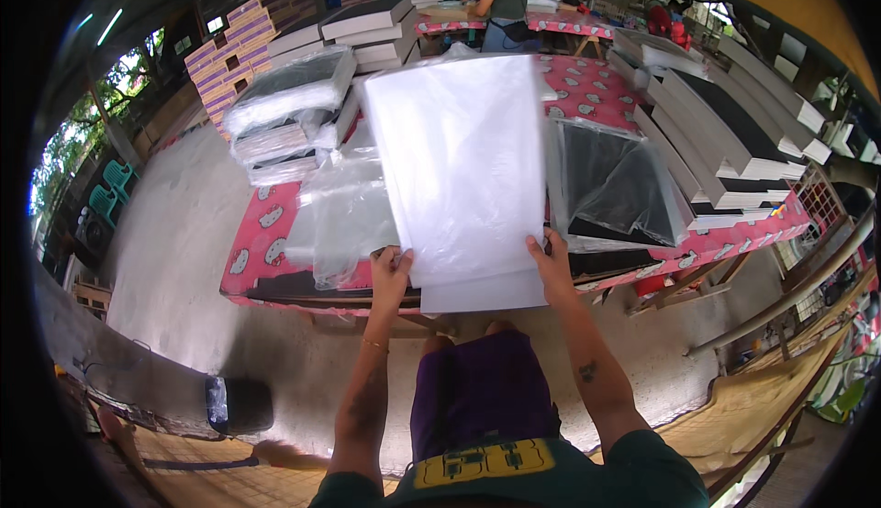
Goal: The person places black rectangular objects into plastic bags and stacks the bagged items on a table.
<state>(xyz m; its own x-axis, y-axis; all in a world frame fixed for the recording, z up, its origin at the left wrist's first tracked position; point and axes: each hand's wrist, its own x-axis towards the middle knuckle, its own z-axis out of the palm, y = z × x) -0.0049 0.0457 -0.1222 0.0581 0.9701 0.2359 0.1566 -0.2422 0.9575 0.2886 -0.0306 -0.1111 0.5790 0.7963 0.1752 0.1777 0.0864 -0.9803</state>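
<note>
A large white sheet (463, 159), covered by clear plastic film or a bag, tilts up in front of me over the table. My left hand (392, 267) grips its near left edge, thumb on top. At the near right edge my right hand (548, 256) pinches it the same way. A greyish strip (482, 294) shows below the sheet's near edge. Left of the sheet lie clear plastic bags (344, 214) on the table. Black sheets in clear plastic (610, 182) lie close to the right of my right hand.
The table (252, 242) has a pink patterned cover. Plastic-wrapped stacks (284, 113) stand at its far left, tall black-and-white stacks (725, 141) at its right. Purple-striped boxes (229, 58) rise behind. A person (505, 8) is at a far table. A black container (240, 404) sits on the floor.
</note>
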